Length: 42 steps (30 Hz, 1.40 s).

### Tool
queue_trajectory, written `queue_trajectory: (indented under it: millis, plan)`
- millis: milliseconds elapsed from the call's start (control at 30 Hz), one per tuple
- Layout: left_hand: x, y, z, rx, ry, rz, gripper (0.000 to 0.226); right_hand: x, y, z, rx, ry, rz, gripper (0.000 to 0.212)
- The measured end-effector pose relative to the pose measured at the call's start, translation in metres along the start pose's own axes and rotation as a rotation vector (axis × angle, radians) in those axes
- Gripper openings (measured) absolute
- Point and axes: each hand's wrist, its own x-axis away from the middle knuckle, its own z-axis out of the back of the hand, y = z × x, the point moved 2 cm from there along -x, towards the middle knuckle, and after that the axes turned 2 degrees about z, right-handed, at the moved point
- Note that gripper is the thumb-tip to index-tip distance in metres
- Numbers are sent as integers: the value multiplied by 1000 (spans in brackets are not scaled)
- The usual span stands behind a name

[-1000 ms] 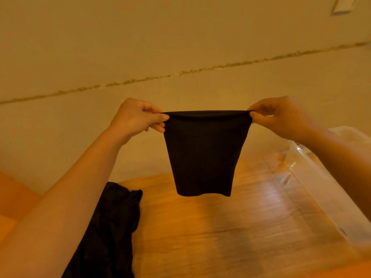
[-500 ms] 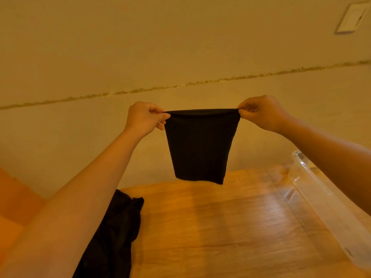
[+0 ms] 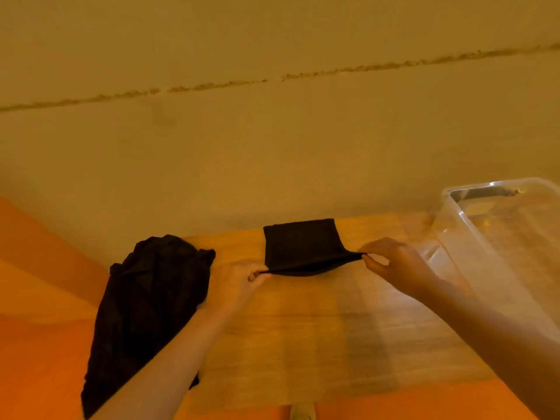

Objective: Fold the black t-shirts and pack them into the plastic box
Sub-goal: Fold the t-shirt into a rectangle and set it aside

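Black folded t-shirt (image 3: 301,245) lies far of both hands on bench (image 3: 303,328); left hand (image 3: 239,280), right hand (image 3: 394,262) pinch near edge; plastic box (image 3: 497,244) right.

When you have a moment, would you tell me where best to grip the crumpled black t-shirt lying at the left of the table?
Probably at the far end of the crumpled black t-shirt, reaching over from the right, since it is bunched highest there. The near end trails off the table edge.

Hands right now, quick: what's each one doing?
Left hand: pinching the near left corner of the folded black t-shirt.
Right hand: pinching its near right corner.
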Motion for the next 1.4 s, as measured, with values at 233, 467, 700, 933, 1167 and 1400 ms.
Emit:
queue_trajectory:
  millis: [233,467,700,933,1167,1400]
  plan:
    - [95,-29,-82,-140,-20,-81,9,104,12,-62,107,-109,64,18]
    - [125,-21,-112,-335,-61,-129,33,143,18,-76,261,-71,186,36]
    - [135,-7,-149,-442,-181,-44,50,158,30,-80,331,-58,257,34]
    - [195,6,-158,-511,-157,-25,56,196,25,-74,336,-91,237,35]
    - [192,26,-145,-278,35,3,54,207,3,-72,209,-17,160,31]
    - [108,39,-176,-221,-48,58,62,126,-23,-120,207,-154,-19,55]
